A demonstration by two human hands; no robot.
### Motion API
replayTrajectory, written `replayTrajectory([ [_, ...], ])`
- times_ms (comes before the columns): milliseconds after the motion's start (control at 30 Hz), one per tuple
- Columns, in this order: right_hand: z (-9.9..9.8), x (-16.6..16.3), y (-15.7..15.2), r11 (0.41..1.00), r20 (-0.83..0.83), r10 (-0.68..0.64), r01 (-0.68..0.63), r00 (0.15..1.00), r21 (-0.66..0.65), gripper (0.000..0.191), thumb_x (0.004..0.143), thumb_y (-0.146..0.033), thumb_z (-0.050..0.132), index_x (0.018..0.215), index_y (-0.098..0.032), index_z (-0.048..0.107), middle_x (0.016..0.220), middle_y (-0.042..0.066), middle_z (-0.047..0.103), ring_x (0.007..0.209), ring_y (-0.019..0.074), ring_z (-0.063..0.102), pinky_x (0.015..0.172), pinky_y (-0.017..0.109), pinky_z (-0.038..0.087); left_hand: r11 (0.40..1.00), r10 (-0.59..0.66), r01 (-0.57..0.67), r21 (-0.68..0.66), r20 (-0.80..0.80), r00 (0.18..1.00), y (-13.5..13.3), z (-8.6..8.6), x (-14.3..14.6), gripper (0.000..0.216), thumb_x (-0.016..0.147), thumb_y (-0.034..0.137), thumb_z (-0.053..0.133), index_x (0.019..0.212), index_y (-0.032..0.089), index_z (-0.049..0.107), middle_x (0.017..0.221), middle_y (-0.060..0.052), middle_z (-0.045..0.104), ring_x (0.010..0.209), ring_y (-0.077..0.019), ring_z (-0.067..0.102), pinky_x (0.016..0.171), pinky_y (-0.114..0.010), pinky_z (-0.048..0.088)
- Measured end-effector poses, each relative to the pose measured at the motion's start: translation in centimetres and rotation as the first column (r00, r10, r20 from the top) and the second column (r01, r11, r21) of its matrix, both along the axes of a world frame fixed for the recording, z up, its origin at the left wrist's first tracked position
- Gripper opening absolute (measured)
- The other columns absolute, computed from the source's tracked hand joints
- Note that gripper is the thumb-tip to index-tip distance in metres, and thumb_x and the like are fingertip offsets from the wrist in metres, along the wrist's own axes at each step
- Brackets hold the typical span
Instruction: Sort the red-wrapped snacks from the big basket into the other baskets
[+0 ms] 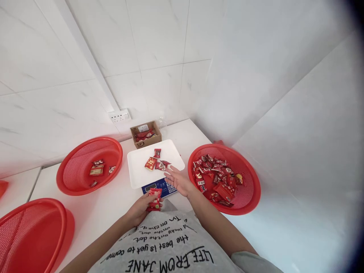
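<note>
My left hand [138, 209] is closed around red snack packets [154, 199] close to my shirt, just in front of the scale. My right hand [178, 182] has its fingers spread at the near right edge of the white weighing tray [136, 174] and looks bare of any item. On that tray lie several small wrapped snacks, among them a red-and-gold packet [150, 163] and a small dark red one [157, 152]. Below the tray shows the blue digital scale [163, 186], its keypad partly covered by my right hand.
To the right stands a red mesh basket [257, 189] holding many red-wrapped snacks. A red basket [64, 178] at the left holds several packets; another red basket [61, 220] is nearer. A cardboard box [146, 142] with packets sits behind the scale, below a wall socket [119, 115].
</note>
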State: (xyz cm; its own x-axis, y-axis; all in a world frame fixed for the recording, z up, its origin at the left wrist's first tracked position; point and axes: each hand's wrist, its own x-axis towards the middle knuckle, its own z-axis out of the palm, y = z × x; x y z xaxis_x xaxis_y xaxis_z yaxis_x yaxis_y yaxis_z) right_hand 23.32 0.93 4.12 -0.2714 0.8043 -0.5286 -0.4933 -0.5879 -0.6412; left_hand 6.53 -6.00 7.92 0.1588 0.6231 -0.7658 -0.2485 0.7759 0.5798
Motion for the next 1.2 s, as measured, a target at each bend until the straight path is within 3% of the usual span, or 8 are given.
replayTrajectory([
  [100,-0.4,-0.3,-1.5,0.979,0.169,0.199,-0.204,0.965,0.011,0.047,0.073,-0.034,0.072,0.115,-0.020,0.058,0.121,0.010,0.060,0.108,0.0208,0.059,0.092,0.037,0.048,0.999,-0.043,0.043,0.016,-0.002,0.999,0.0,0.1,0.0,0.029,0.071,0.020,0.067,0.096,0.015,0.054,0.079,-0.004,0.067,0.066,-0.0152,0.064,0.065,-0.026,0.049],
  [267,-2.2,-0.6,-4.8,0.888,0.168,0.416,-0.439,0.894,0.137,0.053,0.067,-0.049,0.073,0.110,-0.021,0.062,0.105,0.006,0.067,0.093,0.0198,0.063,0.081,0.035,0.049,0.940,-0.278,0.277,0.200,-0.023,0.960,0.1,-0.2,0.3,0.032,0.069,0.023,0.066,0.098,0.018,0.054,0.088,-0.001,0.064,0.079,-0.0160,0.061,0.074,-0.027,0.045],
  [467,-4.6,-0.7,-6.0,0.921,0.051,0.388,-0.389,0.920,-0.005,0.057,0.052,-0.060,0.076,0.089,-0.018,0.063,0.072,-0.002,0.066,0.066,0.0155,0.063,0.070,0.031,0.046,0.803,-0.436,0.518,0.295,-0.302,0.848,0.6,-1.7,0.7,0.025,0.072,0.026,0.062,0.092,0.019,0.048,0.080,0.003,0.058,0.078,-0.0154,0.057,0.073,-0.027,0.043],
  [600,-4.3,-0.2,-6.2,0.964,-0.024,0.260,-0.261,0.965,-0.050,0.051,0.048,-0.052,0.082,0.080,-0.017,0.061,0.066,-0.004,0.065,0.062,0.0145,0.062,0.071,0.031,0.046,0.804,-0.471,0.526,0.278,-0.241,0.848,0.7,-2.4,0.9,0.050,0.076,0.038,0.060,0.116,0.018,0.037,0.080,-0.001,0.064,0.077,-0.0187,0.062,0.074,-0.033,0.046],
  [733,-2.4,1.1,-6.1,0.999,-0.064,0.030,-0.032,0.997,-0.038,0.040,0.058,-0.043,0.081,0.083,-0.017,0.063,0.076,0.001,0.069,0.069,0.0146,0.064,0.074,0.030,0.049,0.806,-0.411,0.512,0.297,-0.342,0.845,1.3,-2.6,0.3,0.054,0.080,0.043,0.053,0.124,0.018,0.037,0.100,-0.010,0.066,0.094,-0.0220,0.063,0.081,-0.036,0.048],
  [867,-1.0,3.1,-5.4,0.993,-0.116,-0.093,0.083,0.989,-0.082,0.032,0.066,-0.038,0.077,0.085,-0.018,0.063,0.083,0.004,0.070,0.073,0.0167,0.066,0.076,0.033,0.052,0.775,-0.232,0.541,0.327,-0.649,0.725,2.6,-3.3,-1.9,0.046,0.080,0.040,0.049,0.120,0.017,0.044,0.113,-0.013,0.063,0.107,-0.0229,0.059,0.089,-0.036,0.047],
  [1033,-0.4,5.0,-4.7,0.969,-0.113,-0.228,0.213,0.967,-0.128,0.028,0.064,-0.038,0.078,0.076,-0.021,0.060,0.072,0.000,0.066,0.070,0.0152,0.065,0.067,0.029,0.053,0.817,-0.042,0.482,0.315,-0.802,0.596,3.5,-4.0,-6.9,0.052,0.078,0.042,0.048,0.124,0.017,0.042,0.133,-0.016,0.050,0.125,-0.0286,0.046,0.101,-0.046,0.038],
  [1200,-0.2,5.1,-4.5,0.962,-0.093,-0.264,0.254,0.960,-0.103,0.040,0.056,-0.041,0.082,0.082,-0.022,0.059,0.063,-0.004,0.062,0.057,0.0104,0.059,0.055,0.022,0.049,0.787,0.172,0.541,0.296,-0.948,0.268,3.1,-4.3,-12.4,0.054,0.078,0.045,0.045,0.123,0.014,0.046,0.129,-0.018,0.053,0.123,-0.0336,0.045,0.101,-0.052,0.036],
])
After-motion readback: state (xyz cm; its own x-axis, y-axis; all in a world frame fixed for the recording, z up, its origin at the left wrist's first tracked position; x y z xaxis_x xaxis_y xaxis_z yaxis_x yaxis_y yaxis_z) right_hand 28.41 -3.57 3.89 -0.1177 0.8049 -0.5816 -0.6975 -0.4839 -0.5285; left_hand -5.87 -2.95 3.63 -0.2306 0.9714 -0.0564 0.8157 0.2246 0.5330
